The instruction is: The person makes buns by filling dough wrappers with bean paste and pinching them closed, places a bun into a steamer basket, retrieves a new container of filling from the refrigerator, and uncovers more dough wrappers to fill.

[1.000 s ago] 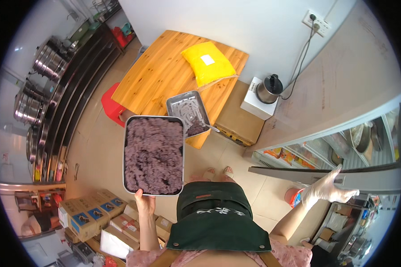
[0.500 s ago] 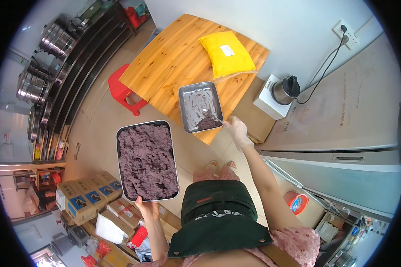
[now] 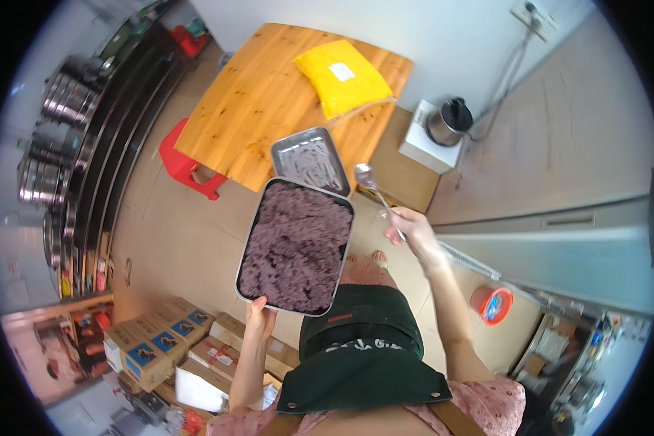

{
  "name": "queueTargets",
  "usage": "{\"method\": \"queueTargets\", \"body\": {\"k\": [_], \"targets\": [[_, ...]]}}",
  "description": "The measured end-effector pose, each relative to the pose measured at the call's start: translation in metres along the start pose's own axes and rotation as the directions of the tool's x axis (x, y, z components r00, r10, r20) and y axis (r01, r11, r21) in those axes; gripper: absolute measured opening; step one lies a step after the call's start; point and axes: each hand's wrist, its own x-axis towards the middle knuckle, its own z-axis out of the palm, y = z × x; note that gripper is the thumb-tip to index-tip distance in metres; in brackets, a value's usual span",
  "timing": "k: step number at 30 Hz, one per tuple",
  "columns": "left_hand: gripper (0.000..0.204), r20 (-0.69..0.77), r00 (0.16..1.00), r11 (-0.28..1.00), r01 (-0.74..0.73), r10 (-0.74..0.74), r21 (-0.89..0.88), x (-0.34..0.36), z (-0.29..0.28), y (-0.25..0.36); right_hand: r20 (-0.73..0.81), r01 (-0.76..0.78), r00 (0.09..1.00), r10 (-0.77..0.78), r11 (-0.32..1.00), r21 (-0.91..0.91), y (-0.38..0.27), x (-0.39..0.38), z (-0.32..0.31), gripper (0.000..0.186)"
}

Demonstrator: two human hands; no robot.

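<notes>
My left hand [image 3: 259, 315] grips the near edge of a metal tray [image 3: 352, 240], which hangs in the air before me. Purple rice-like food [image 3: 294, 251] fills it nearly to the rim. In my right hand [image 3: 416, 236] is a metal spoon [image 3: 364, 176], held bowl-up by its handle to the right of the tray. Behind, a second metal tray [image 3: 309, 156] stands on the wooden table's near corner, smeared with purple residue; the full tray hides its near part.
On the wooden table [image 3: 232, 109] lies a yellow package [image 3: 343, 78]. A red stool [image 3: 185, 163] stands at its left. Cardboard boxes [image 3: 156, 338] are stacked at lower left, a kettle [image 3: 449, 122] sits on a white box at right, and a red bin [image 3: 492, 304] is on the floor.
The full tray has moved right and now overlaps the table tray. My right hand has drawn back from that tray with the spoon raised, and the purple clump in its near corner no longer shows.
</notes>
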Motion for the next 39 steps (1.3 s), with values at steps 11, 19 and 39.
{"method": "queueTargets", "body": {"k": [11,19,39], "targets": [[0.080,0.484,0.625,0.761,0.303,-0.613,0.574,0.080,0.199,-0.058,-0.643,-0.204,0.590,-0.488,0.681,-0.703,0.034,-0.269,-0.028,0.059],[0.074,0.431,0.113,0.441,0.356,-0.896,0.824,0.065,0.349,-0.243,-0.813,-0.829,0.179,-0.553,0.360,-0.427,0.106,-0.317,-0.082,0.057],[0.084,-0.179,-0.364,-0.081,-0.270,-0.914,0.959,-0.217,0.582,-0.647,-0.790,-0.597,-0.610,0.060,0.621,0.508,0.197,-0.561,-0.276,0.052]]}}
